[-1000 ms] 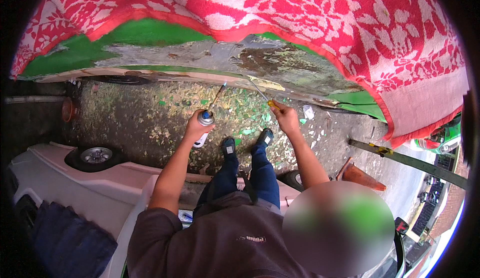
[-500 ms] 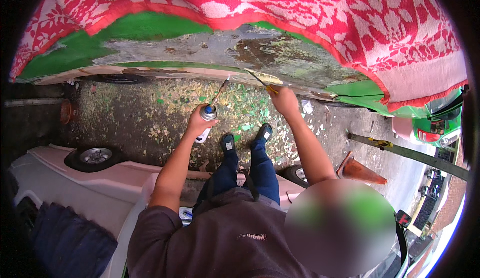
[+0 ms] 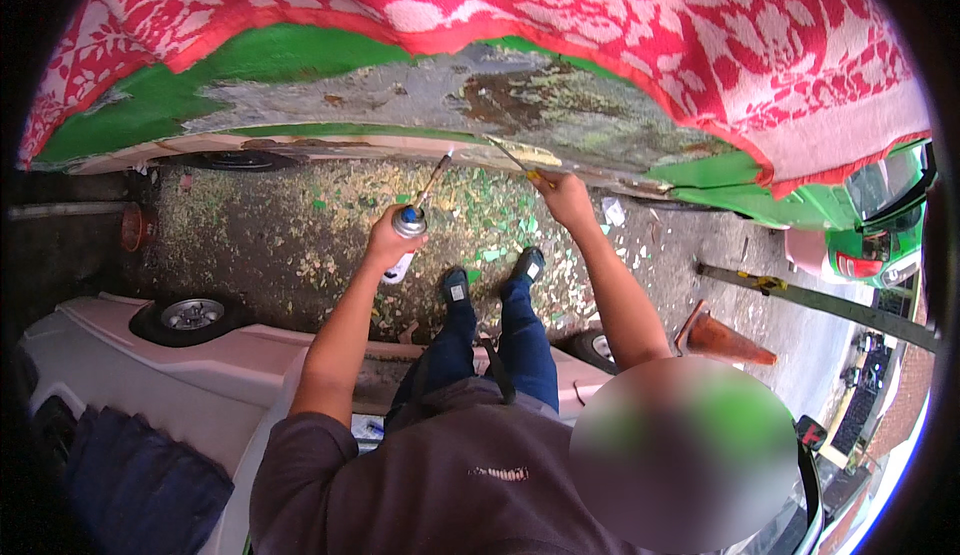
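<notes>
My left hand (image 3: 384, 242) is wrapped round the canister of a gas blowtorch (image 3: 409, 223). Its burner tube points up and away, with a pale glow at the tip close to the car's side. In my right hand (image 3: 567, 201) is a scraper with a yellow handle (image 3: 535, 175); its thin blade reaches to the lower edge of the car body (image 3: 330, 98). That panel is partly green and partly bare grey metal, with brown and yellowish patches. A curl of pale, loosened coating (image 3: 527, 151) shows beside the blade.
A red and pink patterned towel (image 3: 740, 65) drapes over the car. Paint flakes (image 3: 300, 225) litter the ground around my feet. Behind me stands a pale pink car (image 3: 270, 340). An orange cone (image 3: 728, 339) lies to the right, near a long metal beam (image 3: 815, 305).
My left hand and the blowtorch have shifted slightly left. My right hand and the scraper have moved a little left along the panel's lower edge.
</notes>
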Action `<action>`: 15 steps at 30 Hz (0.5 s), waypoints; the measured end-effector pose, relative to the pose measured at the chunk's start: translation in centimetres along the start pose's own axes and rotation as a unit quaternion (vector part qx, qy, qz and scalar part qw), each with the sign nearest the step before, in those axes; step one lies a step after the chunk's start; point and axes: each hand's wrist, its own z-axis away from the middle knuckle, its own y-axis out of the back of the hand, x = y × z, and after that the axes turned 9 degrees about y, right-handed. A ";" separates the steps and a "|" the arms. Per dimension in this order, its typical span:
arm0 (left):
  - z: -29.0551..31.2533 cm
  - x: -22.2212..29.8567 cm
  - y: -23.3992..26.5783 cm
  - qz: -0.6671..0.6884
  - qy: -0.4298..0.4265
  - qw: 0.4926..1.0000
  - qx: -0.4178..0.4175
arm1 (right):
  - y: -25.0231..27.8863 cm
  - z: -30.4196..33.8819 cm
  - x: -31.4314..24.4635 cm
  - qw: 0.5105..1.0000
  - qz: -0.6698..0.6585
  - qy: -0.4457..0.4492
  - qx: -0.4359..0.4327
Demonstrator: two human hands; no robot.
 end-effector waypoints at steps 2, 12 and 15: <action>-0.2 1.3 -0.1 -0.035 0.005 0.999 -0.004 | -0.1 -0.4 -0.8 0.998 0.014 -0.051 -0.022; -3.5 0.4 -4.0 -0.013 0.026 0.999 -0.023 | 1.8 1.4 0.7 0.998 0.002 -0.054 -0.016; -4.1 -0.6 -4.4 0.009 0.005 1.000 -0.021 | 1.9 1.9 0.6 0.999 -0.008 -0.048 -0.007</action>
